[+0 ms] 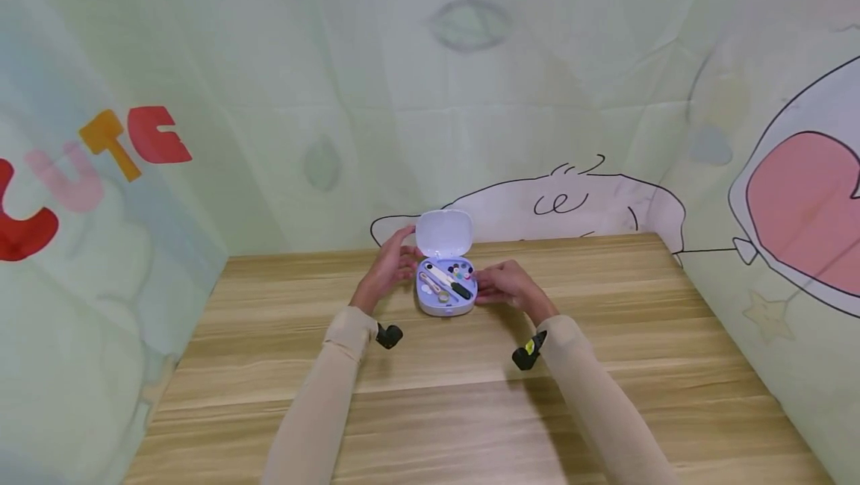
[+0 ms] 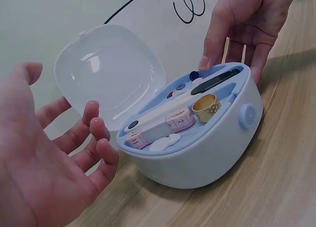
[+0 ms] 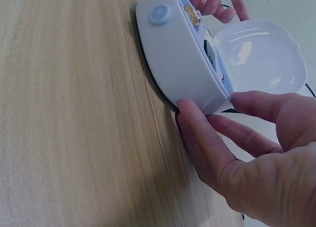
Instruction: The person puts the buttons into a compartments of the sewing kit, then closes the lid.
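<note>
A small white and pale-blue sewing box (image 1: 446, 310) stands on the table with its lid (image 1: 443, 234) raised at the back. In its tray lie a gold thimble (image 2: 206, 108), a printed measuring tape (image 2: 180, 120), a long white tool with a dark end (image 2: 215, 82), small white pieces (image 2: 165, 142) and several coloured buttons (image 1: 460, 271). My left hand (image 1: 391, 263) is beside the box's left side and lid, fingers spread and loosely bent, holding nothing. My right hand (image 1: 505, 283) grips the right side, thumb at the rim and fingers low against the wall.
The wood-grain table (image 1: 430, 425) reaches back to a printed cloth wall (image 1: 376, 134), close behind the raised lid. More cloth hangs on the left and right. A black wrist camera (image 1: 390, 336) sits on the left sleeve, another camera (image 1: 527, 353) on the right.
</note>
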Demonstrator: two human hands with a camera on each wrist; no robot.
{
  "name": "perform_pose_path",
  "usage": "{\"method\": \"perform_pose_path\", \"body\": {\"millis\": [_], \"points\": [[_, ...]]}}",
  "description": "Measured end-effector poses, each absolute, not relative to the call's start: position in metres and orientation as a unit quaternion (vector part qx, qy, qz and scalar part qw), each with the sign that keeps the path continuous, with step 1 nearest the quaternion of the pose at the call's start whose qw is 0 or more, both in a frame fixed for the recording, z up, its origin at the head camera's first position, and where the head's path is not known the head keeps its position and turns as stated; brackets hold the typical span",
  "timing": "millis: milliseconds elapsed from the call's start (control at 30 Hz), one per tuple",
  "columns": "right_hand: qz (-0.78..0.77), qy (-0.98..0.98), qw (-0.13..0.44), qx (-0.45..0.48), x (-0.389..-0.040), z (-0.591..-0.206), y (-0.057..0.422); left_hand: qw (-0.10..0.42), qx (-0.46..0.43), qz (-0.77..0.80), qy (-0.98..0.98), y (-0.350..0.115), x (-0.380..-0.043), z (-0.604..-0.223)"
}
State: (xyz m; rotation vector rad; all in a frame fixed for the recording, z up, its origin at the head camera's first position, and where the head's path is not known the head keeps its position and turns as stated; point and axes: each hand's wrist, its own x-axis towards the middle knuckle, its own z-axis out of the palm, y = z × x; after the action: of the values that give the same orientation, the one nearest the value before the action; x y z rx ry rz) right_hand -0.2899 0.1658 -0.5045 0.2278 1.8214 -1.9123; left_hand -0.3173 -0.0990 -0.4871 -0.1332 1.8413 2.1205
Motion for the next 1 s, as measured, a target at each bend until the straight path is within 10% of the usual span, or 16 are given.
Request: {"method": "perform_pose_path", "body": {"millis": [1000], "points": [[-0.705, 0.659, 0.244, 0.094, -0.286, -0.503, 0.163, 0.136, 0.059, 0.668, 0.729, -0.106, -0.288, -0.494]]}}
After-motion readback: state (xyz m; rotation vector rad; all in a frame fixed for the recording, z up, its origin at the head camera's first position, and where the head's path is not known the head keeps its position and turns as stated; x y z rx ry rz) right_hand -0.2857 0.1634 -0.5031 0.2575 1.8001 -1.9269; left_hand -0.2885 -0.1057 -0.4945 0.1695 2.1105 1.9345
